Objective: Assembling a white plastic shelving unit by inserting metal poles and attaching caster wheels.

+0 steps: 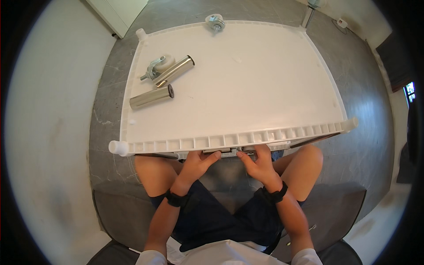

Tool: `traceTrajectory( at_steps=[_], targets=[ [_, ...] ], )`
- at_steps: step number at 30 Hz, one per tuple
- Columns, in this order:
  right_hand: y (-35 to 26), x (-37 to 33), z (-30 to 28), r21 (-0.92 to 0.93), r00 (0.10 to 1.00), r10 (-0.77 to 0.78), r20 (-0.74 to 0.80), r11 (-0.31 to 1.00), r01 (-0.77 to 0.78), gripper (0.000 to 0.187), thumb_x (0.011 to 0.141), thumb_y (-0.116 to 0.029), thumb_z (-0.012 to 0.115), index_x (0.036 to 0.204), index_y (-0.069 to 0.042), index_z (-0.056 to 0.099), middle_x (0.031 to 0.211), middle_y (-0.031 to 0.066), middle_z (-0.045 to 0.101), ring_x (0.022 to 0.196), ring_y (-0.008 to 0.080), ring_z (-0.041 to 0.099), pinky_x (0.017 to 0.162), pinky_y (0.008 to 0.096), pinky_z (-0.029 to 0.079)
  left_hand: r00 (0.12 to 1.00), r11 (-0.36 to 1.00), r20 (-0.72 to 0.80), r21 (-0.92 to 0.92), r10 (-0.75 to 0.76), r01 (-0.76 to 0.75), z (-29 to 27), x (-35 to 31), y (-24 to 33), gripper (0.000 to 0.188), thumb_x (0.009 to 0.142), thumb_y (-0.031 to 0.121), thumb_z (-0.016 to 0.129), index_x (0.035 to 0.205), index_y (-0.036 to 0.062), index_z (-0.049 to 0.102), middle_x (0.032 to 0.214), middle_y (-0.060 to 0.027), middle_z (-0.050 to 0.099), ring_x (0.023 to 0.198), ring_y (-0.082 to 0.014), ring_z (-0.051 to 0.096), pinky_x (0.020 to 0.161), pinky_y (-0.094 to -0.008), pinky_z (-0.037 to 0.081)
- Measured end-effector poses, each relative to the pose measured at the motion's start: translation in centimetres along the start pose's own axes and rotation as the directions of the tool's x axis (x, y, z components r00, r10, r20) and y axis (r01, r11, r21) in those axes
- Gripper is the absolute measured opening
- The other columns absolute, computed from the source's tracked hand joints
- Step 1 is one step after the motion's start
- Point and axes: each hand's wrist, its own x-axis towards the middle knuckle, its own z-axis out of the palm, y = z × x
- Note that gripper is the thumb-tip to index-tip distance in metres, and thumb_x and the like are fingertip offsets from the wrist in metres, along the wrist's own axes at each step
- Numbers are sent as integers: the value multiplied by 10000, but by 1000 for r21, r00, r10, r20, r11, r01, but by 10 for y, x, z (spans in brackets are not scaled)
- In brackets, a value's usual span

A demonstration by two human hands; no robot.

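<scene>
A large white plastic panel (256, 84) with a ribbed rim and round corner posts stands before my knees. At the middle of its near edge, my left hand (198, 167) is closed, the thumb stretched to the right and the fingers hidden behind the rim. My right hand (259, 168) mirrors it, its thumb pointing inward and its fingers also curled out of sight. Between the thumbs shows a small greyish part (230, 153), too covered to name. On the panel's left lie two shiny metal tubes (152, 97) and a caster wheel (164, 64) with a threaded stem.
Another caster (215, 23) lies at the far edge. A metal tube (308, 18) stands in the far right corner, a caster at its top. Grey tiled floor (369, 106) surrounds the panel. I sit on a grey sofa (338, 205); a white wall (53, 115) rises at left.
</scene>
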Motion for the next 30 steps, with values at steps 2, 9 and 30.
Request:
traceTrajectory(
  at_steps=[2,9,30],
  targets=[
    [3,0,2,126,998,57,-8,990,-55,220,841,-136,756,999,4,692,886,181,698,845,378,655,769,415,494,998,999,41,-12,-38,39,-1,-1,-3,232,991,97,636,1180,-35,606,1015,-73,665,924,-137,639,836,-300,543],
    [-10,2,4,-48,999,-36,-6,998,35,193,848,-143,751,961,1,691,844,185,696,769,370,649,723,418,487,997,986,-39,155,-60,65,-6,2,-3,241,1003,143,627,1160,-38,606,1010,-75,655,839,-122,614,754,-282,528],
    [-53,-4,-13,-61,847,-524,-90,852,520,321,773,-45,797,1059,-17,656,998,178,684,788,320,670,724,372,532,891,868,159,207,425,-451,2,-22,65,282,840,7,774,1100,-13,669,1098,-130,709,972,-192,694,828,-304,553]
  ],
)
